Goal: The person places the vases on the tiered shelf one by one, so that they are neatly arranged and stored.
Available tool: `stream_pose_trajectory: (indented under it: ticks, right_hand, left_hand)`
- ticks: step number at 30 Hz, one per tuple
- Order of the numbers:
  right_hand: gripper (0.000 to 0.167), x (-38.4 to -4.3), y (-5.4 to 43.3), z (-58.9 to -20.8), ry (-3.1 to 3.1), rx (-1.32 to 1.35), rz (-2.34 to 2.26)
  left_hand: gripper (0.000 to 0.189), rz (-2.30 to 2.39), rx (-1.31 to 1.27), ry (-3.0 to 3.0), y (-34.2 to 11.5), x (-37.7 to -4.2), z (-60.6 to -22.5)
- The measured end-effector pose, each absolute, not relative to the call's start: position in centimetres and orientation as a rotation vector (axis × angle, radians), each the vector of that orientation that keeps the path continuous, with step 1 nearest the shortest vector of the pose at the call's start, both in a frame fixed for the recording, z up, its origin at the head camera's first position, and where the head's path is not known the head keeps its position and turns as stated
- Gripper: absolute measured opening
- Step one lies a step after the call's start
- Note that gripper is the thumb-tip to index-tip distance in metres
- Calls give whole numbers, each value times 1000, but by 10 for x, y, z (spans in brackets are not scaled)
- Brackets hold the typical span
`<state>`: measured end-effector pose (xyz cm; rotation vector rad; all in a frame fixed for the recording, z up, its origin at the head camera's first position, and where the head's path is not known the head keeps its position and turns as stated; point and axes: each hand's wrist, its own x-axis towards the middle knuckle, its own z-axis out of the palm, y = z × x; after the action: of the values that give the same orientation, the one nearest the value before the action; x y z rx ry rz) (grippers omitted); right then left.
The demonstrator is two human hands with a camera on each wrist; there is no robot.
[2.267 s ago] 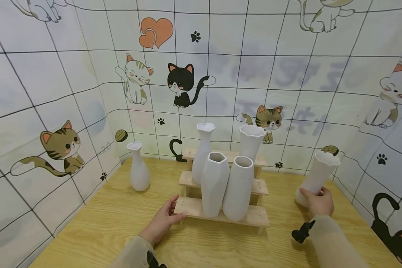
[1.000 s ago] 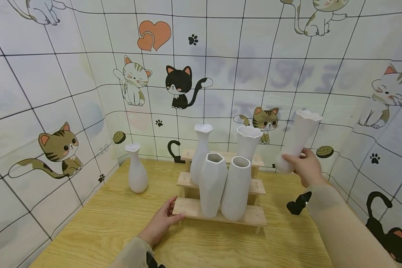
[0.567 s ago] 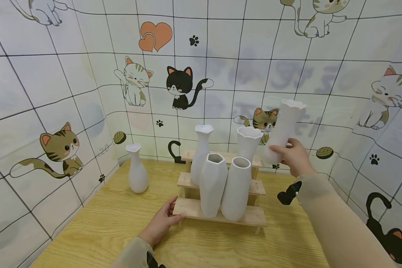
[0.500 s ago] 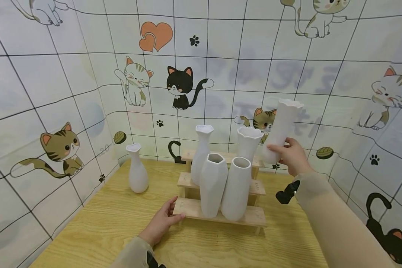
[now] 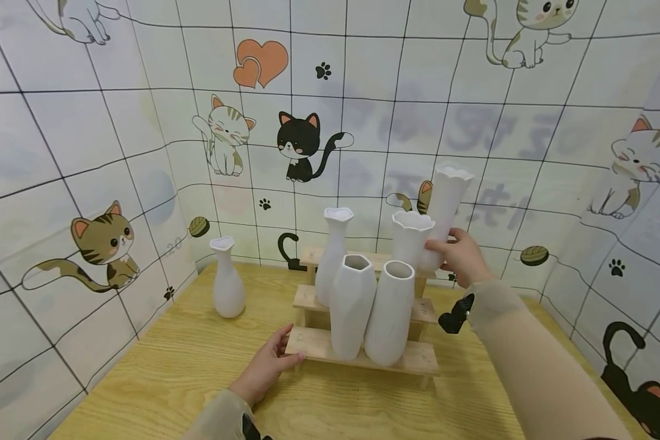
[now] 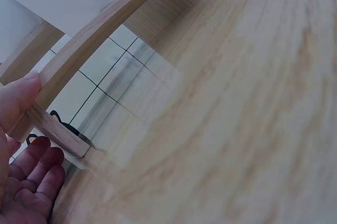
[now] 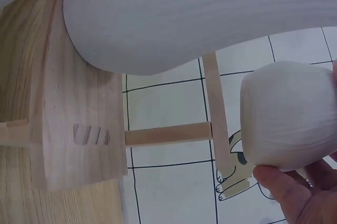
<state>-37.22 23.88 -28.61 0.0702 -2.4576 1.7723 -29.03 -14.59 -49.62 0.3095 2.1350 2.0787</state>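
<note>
My right hand (image 5: 464,260) grips a white vase with a scalloped rim (image 5: 448,198) near its base, tilted slightly right, over the right end of a three-step wooden stand (image 5: 310,339). In the right wrist view the vase's rounded base (image 7: 289,116) is beside the rear board (image 7: 216,113). My left hand (image 5: 266,370) holds the left end of the lowest step, thumb at the board's front edge and fingers by the leg. On that step lean a faceted vase (image 5: 353,311) and a smooth oval vase (image 5: 390,318). Behind them stand a slim-necked vase (image 5: 332,260) and another scalloped vase (image 5: 412,235), their lower parts partly hidden.
A white bottle-shaped vase (image 5: 228,290) stands alone on the wood-grain table (image 5: 165,373), left of the stand. A cat-print sheet with grid lines (image 5: 363,128) rises close behind the stand and along both sides.
My right hand has lifted the scalloped vase off the table at the right and carried it left to the top of the stand. My left hand stays at the lowest step.
</note>
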Motion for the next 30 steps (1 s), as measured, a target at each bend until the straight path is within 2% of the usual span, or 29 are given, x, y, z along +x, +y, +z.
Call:
stream_pose_trajectory:
  ticks: [30]
  right_hand:
    - [64,-390,214,-294,-2460,97,1724]
  left_hand:
    - [88,2087,311,2102,-148,-293,-501]
